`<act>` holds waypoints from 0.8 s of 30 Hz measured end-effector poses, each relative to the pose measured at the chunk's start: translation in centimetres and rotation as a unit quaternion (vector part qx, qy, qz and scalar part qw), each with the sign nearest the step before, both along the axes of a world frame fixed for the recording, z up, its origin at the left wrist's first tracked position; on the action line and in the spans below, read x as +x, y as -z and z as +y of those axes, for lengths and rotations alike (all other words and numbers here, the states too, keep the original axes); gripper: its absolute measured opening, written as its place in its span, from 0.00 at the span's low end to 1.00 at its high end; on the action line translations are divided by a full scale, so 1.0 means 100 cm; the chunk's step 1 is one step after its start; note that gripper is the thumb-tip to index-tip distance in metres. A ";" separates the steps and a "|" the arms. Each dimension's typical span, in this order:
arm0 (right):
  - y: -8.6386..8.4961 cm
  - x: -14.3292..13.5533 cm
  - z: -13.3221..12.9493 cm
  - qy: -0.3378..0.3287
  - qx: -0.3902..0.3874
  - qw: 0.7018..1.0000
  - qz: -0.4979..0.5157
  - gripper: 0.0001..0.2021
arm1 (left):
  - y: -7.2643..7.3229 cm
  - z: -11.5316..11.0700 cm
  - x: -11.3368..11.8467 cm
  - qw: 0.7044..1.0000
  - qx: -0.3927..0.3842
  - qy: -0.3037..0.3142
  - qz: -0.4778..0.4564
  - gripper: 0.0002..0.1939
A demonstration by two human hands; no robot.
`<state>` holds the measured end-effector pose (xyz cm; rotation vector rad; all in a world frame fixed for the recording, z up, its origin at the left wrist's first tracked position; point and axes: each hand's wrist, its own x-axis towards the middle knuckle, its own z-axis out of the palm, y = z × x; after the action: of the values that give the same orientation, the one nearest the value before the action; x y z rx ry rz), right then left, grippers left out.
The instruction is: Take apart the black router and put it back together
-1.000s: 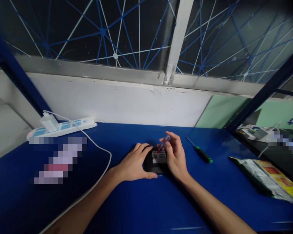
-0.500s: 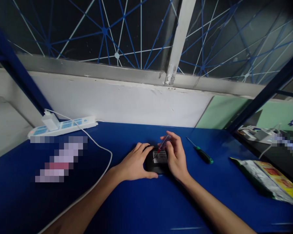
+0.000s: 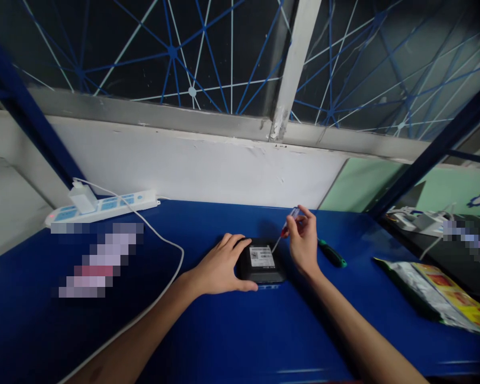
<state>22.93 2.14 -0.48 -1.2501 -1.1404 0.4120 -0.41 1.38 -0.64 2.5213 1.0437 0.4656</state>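
**Right hand (image 3: 304, 242) is pinching a screwdriver (image 3: 292, 217) above a black box (image 3: 260, 276)**

The box is lying flat on a blue worktop (image 3: 224, 336), in the middle of the scene, with a white printed label (image 3: 262, 256) facing up. The left hand (image 3: 222, 266) is bracing the box's left end; its grip is spanning the box, the thumb lying along the near side and the fingers resting at the far side. The right hand's grip is closing fingertips and thumb around the screwdriver's clear handle. The thin shaft is slanting down and left, its tip reaching the label's right edge; whether it is touching, I cannot tell.

Just right of the right hand, a green driver (image 3: 333, 254) is lying on the worktop, its shaft hidden behind that hand. Farther right, a shiny yellow and silver packet (image 3: 440, 293) is lying flat. At far left, a white power strip (image 3: 108, 205) is carrying a plugged-in charger (image 3: 82, 197), and a white cable (image 3: 181, 261) is curving from it toward the near left, passing by the left forearm. A pixelated patch is covering something at left. Beyond the worktop, a pale wall (image 3: 208, 168) is standing below dark windows (image 3: 144, 53).
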 end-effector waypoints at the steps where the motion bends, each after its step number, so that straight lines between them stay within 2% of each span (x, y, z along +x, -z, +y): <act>1: 0.001 0.009 0.005 0.021 -0.027 0.999 -0.041 0.27 | 0.000 0.000 0.000 1.000 -0.003 0.001 0.002 0.54; 5: 0.005 0.040 0.017 0.035 -0.079 0.989 -0.119 0.27 | -0.002 -0.001 -0.001 1.000 -0.011 0.001 0.003 0.55; 7: 0.009 0.048 0.018 0.034 -0.111 0.976 -0.182 0.23 | -0.002 -0.001 -0.001 1.000 -0.008 0.001 -0.002 0.54; 14: 0.020 0.042 0.012 0.063 -0.216 0.904 -0.364 0.20 | -0.001 -0.001 0.000 1.000 -0.004 0.000 -0.008 0.56; 19: 0.007 0.044 0.008 0.104 -0.227 0.870 -0.425 0.19 | -0.003 -0.001 -0.001 1.000 -0.020 -0.004 0.006 0.56; 22: -0.004 0.058 -0.001 0.146 -0.225 0.853 -0.447 0.17 | -0.004 -0.001 -0.002 1.000 -0.024 -0.002 0.009 0.57; 24: -0.009 0.072 -0.011 0.152 -0.225 0.839 -0.473 0.16 | -0.004 -0.001 -0.002 1.000 -0.021 -0.002 0.010 0.57</act>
<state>30.14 1.04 0.42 -2.1342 -1.6719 -0.2583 -0.58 1.33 -0.22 2.4919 1.0556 0.4145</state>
